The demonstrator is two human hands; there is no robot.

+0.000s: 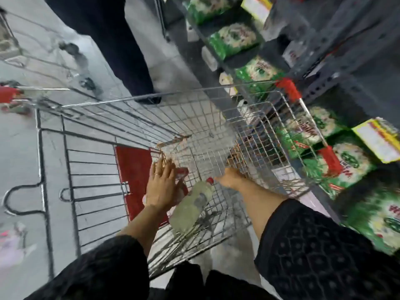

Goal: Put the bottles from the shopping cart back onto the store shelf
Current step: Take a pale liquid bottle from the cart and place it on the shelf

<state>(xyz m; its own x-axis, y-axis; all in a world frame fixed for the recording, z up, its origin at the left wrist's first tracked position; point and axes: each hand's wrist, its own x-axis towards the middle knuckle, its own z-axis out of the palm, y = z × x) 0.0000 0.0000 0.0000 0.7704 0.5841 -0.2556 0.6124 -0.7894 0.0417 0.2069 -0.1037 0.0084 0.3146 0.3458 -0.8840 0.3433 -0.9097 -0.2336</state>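
A wire shopping cart (216,118) stands in front of me beside the store shelf (337,79) on the right. On the cart's floor lies a pale greenish bottle (190,206) with a red cap (210,180). My left hand (161,187) is flat, fingers apart, over a second, reddish bottle (181,172) that it mostly hides. My right hand (229,177) reaches down by the red cap; its fingers are blurred and partly hidden, so I cannot tell whether they grip the bottle.
The shelf holds several green packages (350,163) and yellow price tags (378,141). A person in dark trousers (121,46) stands just beyond the cart. A second cart (32,68) is at the far left. The cart's red child-seat flap (134,176) lies at my left.
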